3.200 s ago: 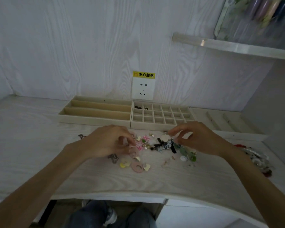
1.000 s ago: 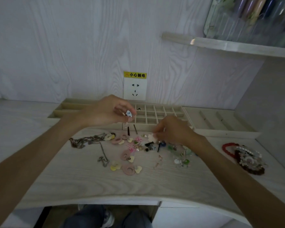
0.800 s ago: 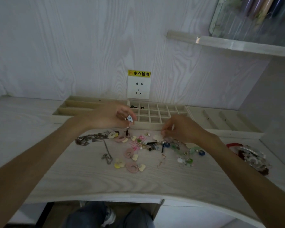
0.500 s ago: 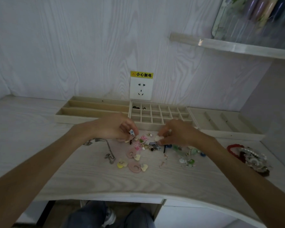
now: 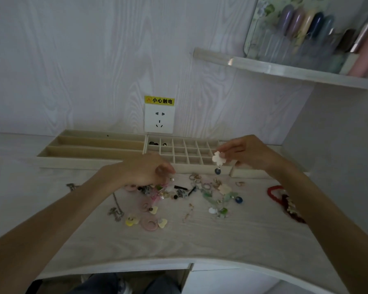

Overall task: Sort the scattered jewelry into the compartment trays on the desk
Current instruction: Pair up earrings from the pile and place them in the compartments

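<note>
Above the grid tray (image 5: 189, 153), at two o'clock from the pile, our right hand (image 5: 249, 152) pinches a white flower earring (image 5: 218, 158) — its blue bead dangles below. Our left hand (image 5: 145, 169) hovers curled over the scattered jewelry (image 5: 179, 196); whether it holds anything we cannot tell. At ten o'clock lies the long-slot tray (image 5: 94, 145) — red bracelets (image 5: 285, 200) at three.

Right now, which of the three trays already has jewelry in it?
The middle grid tray, under the wall socket: dark pieces lie in its two back-left cells. The long-slot tray on its left shows none; the right tray is mostly hidden by the right hand.
</note>
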Demonstrator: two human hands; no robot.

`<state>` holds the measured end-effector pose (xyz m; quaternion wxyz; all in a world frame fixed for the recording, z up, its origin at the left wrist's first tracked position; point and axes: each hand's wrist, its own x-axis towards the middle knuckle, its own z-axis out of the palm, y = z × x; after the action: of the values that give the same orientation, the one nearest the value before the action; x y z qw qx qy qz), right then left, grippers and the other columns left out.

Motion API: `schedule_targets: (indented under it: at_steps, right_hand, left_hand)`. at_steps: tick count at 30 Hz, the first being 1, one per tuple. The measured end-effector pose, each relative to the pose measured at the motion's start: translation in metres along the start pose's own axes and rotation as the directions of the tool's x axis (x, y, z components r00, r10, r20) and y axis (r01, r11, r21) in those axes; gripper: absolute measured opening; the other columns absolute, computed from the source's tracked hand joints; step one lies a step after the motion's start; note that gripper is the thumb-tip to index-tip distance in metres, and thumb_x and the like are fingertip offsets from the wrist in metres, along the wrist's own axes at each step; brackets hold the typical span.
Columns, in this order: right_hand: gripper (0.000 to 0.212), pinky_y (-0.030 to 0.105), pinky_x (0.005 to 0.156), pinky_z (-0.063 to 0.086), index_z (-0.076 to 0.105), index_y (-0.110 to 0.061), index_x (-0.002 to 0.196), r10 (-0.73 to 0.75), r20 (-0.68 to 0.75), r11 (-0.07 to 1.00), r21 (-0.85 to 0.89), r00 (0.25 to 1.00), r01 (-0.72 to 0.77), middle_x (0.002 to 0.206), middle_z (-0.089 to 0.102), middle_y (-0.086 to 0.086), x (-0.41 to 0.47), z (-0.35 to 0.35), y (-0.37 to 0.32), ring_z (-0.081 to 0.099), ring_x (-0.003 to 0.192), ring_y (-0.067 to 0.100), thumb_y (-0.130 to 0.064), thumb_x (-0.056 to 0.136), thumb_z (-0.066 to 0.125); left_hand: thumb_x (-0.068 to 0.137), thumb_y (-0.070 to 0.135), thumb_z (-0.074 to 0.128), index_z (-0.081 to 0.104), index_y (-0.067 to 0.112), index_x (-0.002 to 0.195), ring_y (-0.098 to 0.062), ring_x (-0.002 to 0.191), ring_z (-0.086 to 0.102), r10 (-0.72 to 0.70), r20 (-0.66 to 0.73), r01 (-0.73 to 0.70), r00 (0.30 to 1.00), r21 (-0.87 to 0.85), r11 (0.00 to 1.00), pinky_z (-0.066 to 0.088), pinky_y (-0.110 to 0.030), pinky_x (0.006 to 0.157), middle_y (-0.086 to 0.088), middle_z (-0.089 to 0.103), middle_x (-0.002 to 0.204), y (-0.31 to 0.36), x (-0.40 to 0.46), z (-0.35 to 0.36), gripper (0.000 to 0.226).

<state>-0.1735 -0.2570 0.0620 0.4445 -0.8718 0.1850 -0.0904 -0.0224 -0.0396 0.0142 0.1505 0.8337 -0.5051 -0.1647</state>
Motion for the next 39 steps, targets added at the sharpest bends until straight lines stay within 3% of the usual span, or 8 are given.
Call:
schedule_targets:
  at_steps: [7,15,19,23,25,27,31,39]
  right_hand:
    - [0.013,0.01,0.055,0.048,0.073,-0.017,0.092,0.023,-0.004,1.0,-0.004,1.0,-0.023,0.083,0.073,0.0,-0.006,-0.013,0.007,0.066,0.067,0.002,-0.012,0.081,0.071]
    - [0.024,0.008,0.06,0.049,0.068,-0.004,0.108,-0.015,0.188,0.998,-0.064,0.982,0.027,0.086,0.069,0.002,0.002,0.033,0.007,0.063,0.061,-0.005,-0.003,0.085,0.063]
    - [0.023,0.014,0.07,0.054,0.068,-0.008,0.108,0.035,0.241,0.996,-0.086,0.97,-0.014,0.094,0.071,0.006,0.007,0.034,0.008,0.067,0.081,0.009,-0.004,0.088,0.058]
    - [0.012,0.021,0.066,0.052,0.07,-0.016,0.09,0.223,0.202,0.892,-0.437,0.954,-0.116,0.1,0.068,0.006,-0.001,0.013,0.016,0.063,0.083,0.017,-0.023,0.082,0.071]
    - [0.03,0.02,0.065,0.054,0.064,-0.014,0.096,0.396,0.239,0.796,-0.571,0.887,-0.202,0.097,0.063,0.005,-0.008,0.01,0.022,0.061,0.077,0.014,-0.03,0.075,0.077]
    - [0.037,0.016,0.058,0.053,0.061,-0.008,0.101,0.459,0.277,0.802,-0.538,0.844,-0.26,0.09,0.062,0.004,-0.015,0.007,0.029,0.06,0.069,0.009,-0.024,0.074,0.079]
    - [0.022,0.011,0.063,0.052,0.072,-0.008,0.094,0.33,0.276,0.893,-0.4,0.903,-0.204,0.081,0.068,0.002,-0.021,-0.01,0.04,0.064,0.069,0.008,-0.007,0.074,0.077]
    - [0.021,0.01,0.065,0.051,0.069,-0.007,0.107,0.26,0.246,0.949,-0.246,0.934,-0.199,0.096,0.068,0.006,-0.03,-0.04,0.05,0.062,0.075,0.006,-0.004,0.089,0.06]
  left_hand:
    - [0.083,0.037,0.069,0.072,0.033,0.1,0.001,0.085,0.062,0.003,-0.17,0.007,0.986,0.06,0.998,0.048,-0.018,0.073,0.016,0.071,0.096,0.005,0.01,0.013,0.017]
    - [0.083,0.034,0.069,0.073,0.032,0.099,0.001,0.086,0.064,0.033,-0.211,-0.034,0.977,-0.004,0.999,0.055,-0.028,0.082,0.015,0.071,0.098,0.018,0.02,0.015,0.017]
    - [0.09,0.033,0.061,0.071,0.034,0.101,0.003,0.086,0.062,0.057,-0.25,-0.065,0.967,-0.021,0.998,0.053,-0.03,0.083,0.018,0.069,0.1,0.022,0.02,0.008,0.015]
    - [0.087,0.032,0.065,0.065,0.037,0.113,0.006,0.094,0.057,0.136,-0.065,-0.14,0.989,-0.068,0.988,0.048,-0.021,0.085,0.026,0.061,0.107,0.033,0.02,0.007,0.027]
    - [0.088,0.033,0.065,0.06,0.037,0.121,0.001,0.105,0.055,0.174,0.006,-0.174,0.985,-0.009,0.985,0.045,-0.022,0.089,0.022,0.057,0.116,0.041,0.025,0.013,0.034]
    - [0.09,0.032,0.062,0.055,0.038,0.127,-0.002,0.113,0.051,0.203,0.045,-0.205,0.978,0.059,0.977,0.044,-0.025,0.094,0.018,0.053,0.124,0.049,0.031,0.02,0.039]
    - [0.092,0.038,0.056,0.062,0.042,0.117,-0.001,0.103,0.054,0.2,0.052,-0.206,0.978,0.138,0.969,0.045,-0.021,0.082,0.018,0.057,0.115,0.054,0.036,0.027,0.026]
    - [0.087,0.033,0.064,0.072,0.037,0.097,0.006,0.085,0.058,0.143,-0.009,-0.143,0.99,-0.014,0.99,0.05,-0.022,0.079,0.019,0.066,0.097,0.04,0.036,0.022,0.013]
